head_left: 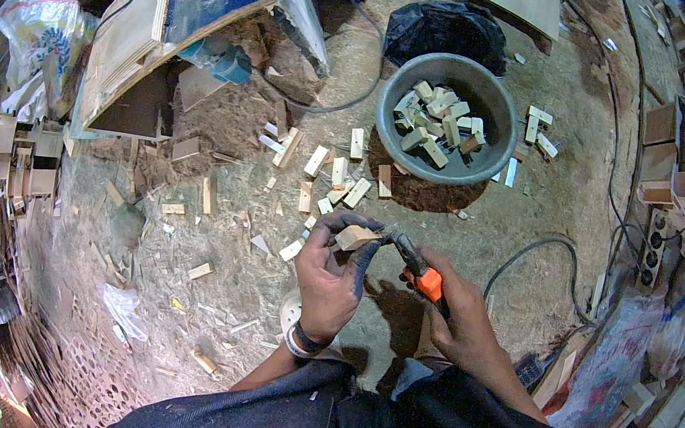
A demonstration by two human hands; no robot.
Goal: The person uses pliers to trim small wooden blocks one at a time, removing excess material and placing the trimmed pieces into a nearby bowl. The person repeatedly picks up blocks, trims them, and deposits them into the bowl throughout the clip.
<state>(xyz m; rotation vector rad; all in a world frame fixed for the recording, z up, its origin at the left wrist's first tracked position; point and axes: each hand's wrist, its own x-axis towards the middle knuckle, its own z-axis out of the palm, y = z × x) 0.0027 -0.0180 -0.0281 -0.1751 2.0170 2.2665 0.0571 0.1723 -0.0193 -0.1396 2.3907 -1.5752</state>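
My left hand (330, 283) grips a small pale wooden block (354, 238) between thumb and fingers. Its fingertips look dark with grime. In my right hand (461, 320) is an orange-and-black utility knife (428, 283), its front end pointing up and left at the block. The knife's tip comes close to the block's far end, but whether they touch I cannot tell. Beyond my hands, several similar wooden blocks (316, 160) with small holes lie scattered on the floor. A grey round basin (385, 123) farther off holds a pile of such blocks (435, 126).
A black plastic bag (444, 34) lies behind the basin. At the far left a slanted wooden box (128, 49) stands over sawdust. On the right are a cable (568, 248), a power strip (653, 247) and plastic bags (617, 361). Wood scraps litter the floor (244, 337).
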